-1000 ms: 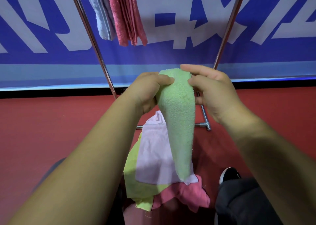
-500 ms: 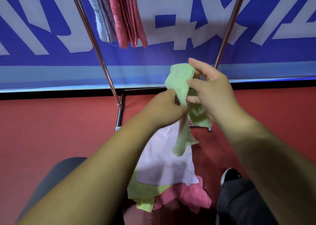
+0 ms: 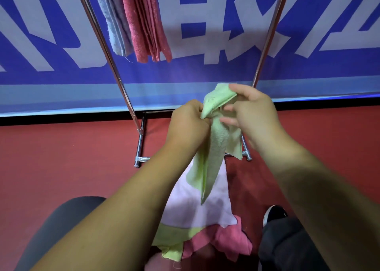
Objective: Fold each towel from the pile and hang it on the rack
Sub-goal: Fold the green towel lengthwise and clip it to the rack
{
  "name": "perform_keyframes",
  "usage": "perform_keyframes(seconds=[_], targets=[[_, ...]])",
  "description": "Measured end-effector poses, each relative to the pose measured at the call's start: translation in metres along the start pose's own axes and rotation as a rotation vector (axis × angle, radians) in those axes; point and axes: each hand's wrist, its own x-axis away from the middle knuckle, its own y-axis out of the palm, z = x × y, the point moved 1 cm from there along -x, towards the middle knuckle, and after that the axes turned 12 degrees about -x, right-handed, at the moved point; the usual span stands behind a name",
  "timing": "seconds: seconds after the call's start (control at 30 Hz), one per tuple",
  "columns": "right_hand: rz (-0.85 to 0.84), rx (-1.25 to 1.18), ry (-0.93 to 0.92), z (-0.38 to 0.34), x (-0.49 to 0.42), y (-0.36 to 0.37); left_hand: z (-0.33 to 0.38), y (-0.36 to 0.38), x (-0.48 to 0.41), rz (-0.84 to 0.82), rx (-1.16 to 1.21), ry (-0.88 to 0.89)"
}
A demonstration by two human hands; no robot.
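1. Green towel [image 3: 218, 141] hangs bunched between your hands, above the pile [image 3: 218, 215], in front of the rack [image 3: 140, 147]
2. Your left hand [image 3: 187, 124] grips its middle; your right hand [image 3: 255, 114] pinches its top corner, both close together

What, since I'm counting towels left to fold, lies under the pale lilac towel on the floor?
A yellow-green towel and a pink towel stick out from under the lilac towel. Whatever else lies beneath is covered.

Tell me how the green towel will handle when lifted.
Probably floppy: the green towel droops in loose folds below the left hand and right hand gripping it. Likely light: pinches alone carry it. Its nubby pile should resist slipping.
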Motion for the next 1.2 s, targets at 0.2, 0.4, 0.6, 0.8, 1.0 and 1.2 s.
perform_keyframes(seconds=[0.2,0.4,0.6,0.8,1.0,1.2], targets=[[-0.028,0.71,-0.204,0.018,-0.001,-0.008,0.001,-0.011,0.002,-0.044,-0.107,0.116],[0.024,0.832,-0.37,0.022,-0.006,-0.009,0.0,-0.014,0.003,-0.081,-0.325,0.213],[-0.04,0.713,-0.44,0.017,0.003,0.001,-0.007,-0.016,0.003,-0.088,-0.403,0.207],[-0.042,0.701,-0.448,0.013,0.003,0.002,-0.014,-0.023,-0.004,-0.047,-0.206,-0.041],[-0.08,0.746,-0.387,0.018,0.004,0.001,-0.018,-0.035,-0.003,0.109,-0.207,0.013],[-0.123,0.73,-0.376,0.017,0.015,0.003,-0.016,-0.045,0.01,0.206,-0.204,0.141]])
